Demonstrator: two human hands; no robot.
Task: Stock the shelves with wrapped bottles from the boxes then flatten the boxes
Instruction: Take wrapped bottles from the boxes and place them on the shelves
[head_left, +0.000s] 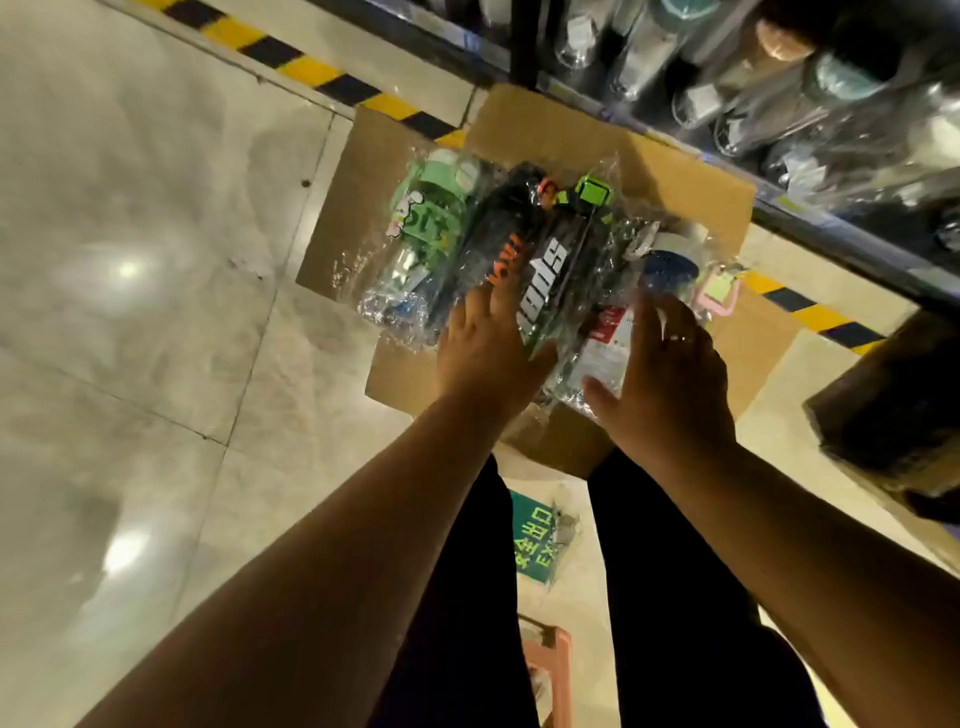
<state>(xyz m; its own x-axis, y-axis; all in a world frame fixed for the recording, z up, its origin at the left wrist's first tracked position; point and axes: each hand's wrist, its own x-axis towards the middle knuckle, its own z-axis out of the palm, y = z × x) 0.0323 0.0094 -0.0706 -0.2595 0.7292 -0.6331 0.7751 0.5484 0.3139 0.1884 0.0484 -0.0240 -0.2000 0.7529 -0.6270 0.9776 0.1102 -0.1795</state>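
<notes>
A row of wrapped bottles (519, 223) is laid side by side across the top of an open cardboard box (571, 130), which is parked on the floor right up against the shelf (841, 244). Left to right that's a green bottle (431, 218), a black bottle (493, 244) with orange lettering, a dark bottle (558, 265) with white lettering and a bright green lid, then a clear bottle (670, 265) with a blue lid.

The left hand (483, 353) is laid on the two dark ones, fingers fairly straight and a bit spread, thumb stuck out sideways. The right hand (670, 374) is draped over the clear bottle, fingers bent down over the wrap, thumb held apart. Whether it's actually gripped can't be told tbh.

More plastic-wrapped stock (649, 52) is packed on the shelf. Yellow-black tape (311, 67) is run along the floor past the box, and a green exit sticker (535, 540) is seen between the legs.
</notes>
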